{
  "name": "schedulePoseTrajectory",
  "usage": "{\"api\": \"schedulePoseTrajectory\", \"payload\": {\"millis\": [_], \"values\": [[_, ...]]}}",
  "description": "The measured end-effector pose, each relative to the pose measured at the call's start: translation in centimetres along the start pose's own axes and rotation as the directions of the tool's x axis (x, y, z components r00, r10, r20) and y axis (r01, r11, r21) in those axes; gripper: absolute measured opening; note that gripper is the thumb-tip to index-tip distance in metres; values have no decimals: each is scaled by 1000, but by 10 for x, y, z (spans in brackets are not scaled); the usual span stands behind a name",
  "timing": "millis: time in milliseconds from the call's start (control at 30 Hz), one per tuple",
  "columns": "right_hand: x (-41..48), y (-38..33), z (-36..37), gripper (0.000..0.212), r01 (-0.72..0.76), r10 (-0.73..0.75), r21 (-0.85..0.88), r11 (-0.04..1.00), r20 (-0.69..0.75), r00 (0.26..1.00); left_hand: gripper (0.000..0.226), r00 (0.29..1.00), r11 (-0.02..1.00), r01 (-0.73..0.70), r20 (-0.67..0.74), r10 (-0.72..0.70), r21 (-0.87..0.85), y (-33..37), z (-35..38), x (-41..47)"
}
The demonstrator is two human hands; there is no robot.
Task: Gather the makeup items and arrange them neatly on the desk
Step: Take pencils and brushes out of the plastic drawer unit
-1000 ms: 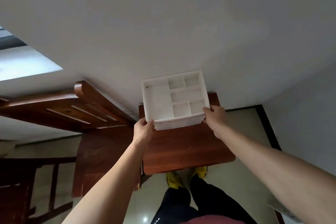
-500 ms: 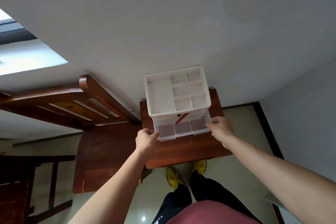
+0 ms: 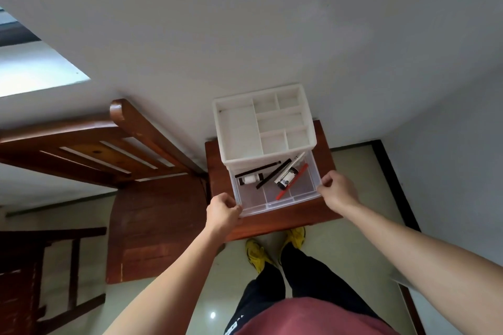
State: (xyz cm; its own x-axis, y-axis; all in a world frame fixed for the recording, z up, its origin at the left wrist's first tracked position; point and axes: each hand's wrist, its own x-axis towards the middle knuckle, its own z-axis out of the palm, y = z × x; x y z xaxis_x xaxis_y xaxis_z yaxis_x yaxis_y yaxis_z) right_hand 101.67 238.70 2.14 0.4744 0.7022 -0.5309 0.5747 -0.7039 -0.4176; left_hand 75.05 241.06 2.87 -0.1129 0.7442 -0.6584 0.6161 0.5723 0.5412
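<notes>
chair: wooden chair point(image 3: 89, 149) sits at mid left of the frame, right up against the desk's left side, so no real room that way.

left hand: left hand point(image 3: 223, 212) is just left of centre, fingers curled tight round the front left corner of the clear drawer point(image 3: 275, 198).

organizer: white organizer point(image 3: 264, 125) stands at centre on the small red-brown desk point(image 3: 275, 221), back against the wall, top compartments all empty as far as I can see.

makeup: makeup items lie loose in the pulled-out drawer, just above centre-right. A black pencil point(image 3: 257, 169), a little white bottle point(image 3: 250, 179), another black stick point(image 3: 273, 174), a dark-capped tube point(image 3: 287, 179) and a red pencil point(image 3: 291, 182) lying across the dividers.

right hand: right hand point(image 3: 337, 189) at centre right, fingers pinched shut on the drawer's front right corner.

how to do it well: I'd say keep both corners moving evenly and the drawer level, otherwise the loose pencils roll forward.

edges: the drawer front is already close to the desk's near edge, so not much bare desk is left in front.

open room: floor at lower right looks free, and the person's legs are close under the desk edge.
</notes>
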Motion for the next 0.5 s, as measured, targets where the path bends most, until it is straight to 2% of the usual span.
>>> {"api": "schedulePoseTrajectory", "payload": {"millis": [200, 267, 333, 367, 433, 500], "values": [[4, -3, -8, 12, 59, -48, -132, 990, 84, 995, 16, 999, 999, -36, 22, 36, 14, -1, -5, 1], [2, -6, -16, 26, 160, -163, -258, 953, 9, 987, 16, 999, 998, -49, 23, 48, 44, -3, -7, 3], [-1, -10, -20, 30, 361, -411, -345, 866, -82, 908, 17, 998, 996, -63, 24, 62, 63, -5, -7, 5], [-3, -14, -21, 27, 473, -525, -352, 808, -66, 848, 17, 997, 995, -70, 23, 69, 68, -5, -7, 5], [-6, -29, -17, 22, 646, -663, -357, 674, 92, 743, 18, 997, 994, -82, 21, 81, 75, -7, -7, 5], [-1, -42, -7, 29, 733, -679, -415, 539, 300, 670, 18, 995, 992, -94, 19, 93, 80, -7, -7, 5]]}}
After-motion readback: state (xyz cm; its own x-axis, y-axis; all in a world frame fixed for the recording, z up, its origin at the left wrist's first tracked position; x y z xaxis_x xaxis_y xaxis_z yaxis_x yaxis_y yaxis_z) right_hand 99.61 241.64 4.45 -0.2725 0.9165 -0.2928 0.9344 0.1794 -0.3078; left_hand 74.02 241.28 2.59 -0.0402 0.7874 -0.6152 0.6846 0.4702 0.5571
